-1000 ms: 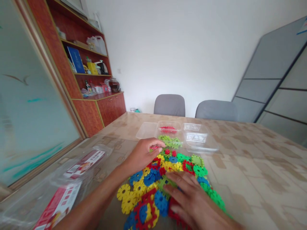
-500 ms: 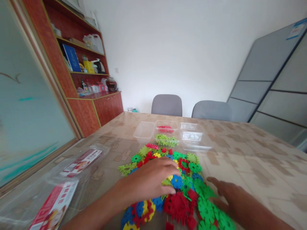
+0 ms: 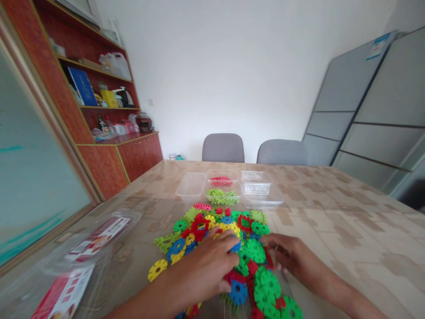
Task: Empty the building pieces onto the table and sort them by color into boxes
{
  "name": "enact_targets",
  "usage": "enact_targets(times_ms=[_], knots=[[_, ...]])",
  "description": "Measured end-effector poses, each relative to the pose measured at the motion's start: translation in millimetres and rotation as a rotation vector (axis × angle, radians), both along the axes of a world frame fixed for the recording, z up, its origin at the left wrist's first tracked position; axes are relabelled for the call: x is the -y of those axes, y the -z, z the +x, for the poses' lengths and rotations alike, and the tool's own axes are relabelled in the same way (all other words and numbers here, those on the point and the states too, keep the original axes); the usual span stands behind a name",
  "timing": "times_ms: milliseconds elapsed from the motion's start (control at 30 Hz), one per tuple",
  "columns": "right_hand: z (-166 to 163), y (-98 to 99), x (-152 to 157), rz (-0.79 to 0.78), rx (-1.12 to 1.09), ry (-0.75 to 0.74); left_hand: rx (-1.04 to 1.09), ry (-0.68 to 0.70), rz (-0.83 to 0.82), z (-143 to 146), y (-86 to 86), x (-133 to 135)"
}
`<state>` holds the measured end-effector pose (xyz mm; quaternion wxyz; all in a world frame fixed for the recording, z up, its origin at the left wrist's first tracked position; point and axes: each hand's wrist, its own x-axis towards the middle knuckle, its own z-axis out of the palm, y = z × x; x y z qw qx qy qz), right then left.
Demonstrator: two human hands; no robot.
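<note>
L hand (image 3: 214, 257) is over mid pile of toothed plastic pcs (image 3: 255, 251), fingers loosely spread, thumb apart. R hand (image 3: 294, 254) at pile's R edge, fingers curled, can't tell if pinching. Pile's on tbl (image 3: 332, 208), just this side of clear tubs (image 3: 190, 188).

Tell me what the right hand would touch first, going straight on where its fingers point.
The right hand would probably meet the green notched discs first; a red piece sits close by, and depth is unclear, so that could come first.
</note>
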<state>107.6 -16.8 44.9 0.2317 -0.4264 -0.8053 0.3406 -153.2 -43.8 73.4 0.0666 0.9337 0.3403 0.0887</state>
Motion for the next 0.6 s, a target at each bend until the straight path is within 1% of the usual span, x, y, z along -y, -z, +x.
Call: enact_targets(times_ms=[67, 167, 300, 367, 433, 533, 600], knots=[[5.0, 2.8, -0.6, 0.044, 0.047, -0.014, 0.012, 0.012, 0.000, -1.2, -2.1, -0.8], [11.9, 6.1, 4.1, -0.026, 0.089, -0.079, 0.047, 0.065, -0.015, 5.2, -5.7, 1.8], [11.2, 8.7, 13.3, -0.042, 0.150, -0.076, 0.051, 0.162, -0.037, 17.8, -7.0, 8.0], [7.2, 10.8, 13.4, -0.069, 0.166, -0.070, 0.051, 0.207, -0.030, 21.7, -4.2, 10.3], [3.9, 13.2, 9.4, -0.096, 0.137, -0.080, 0.051, 0.235, -0.012, 23.4, 1.0, 11.0], [3.5, 14.1, 1.1, -0.139, 0.054, -0.092, 0.052, 0.219, 0.008, 22.7, 10.3, 9.0], [6.5, 10.3, -1.7, -0.166, 0.018, -0.089, 0.052, 0.190, 0.011, 21.0, 14.9, 6.3]])
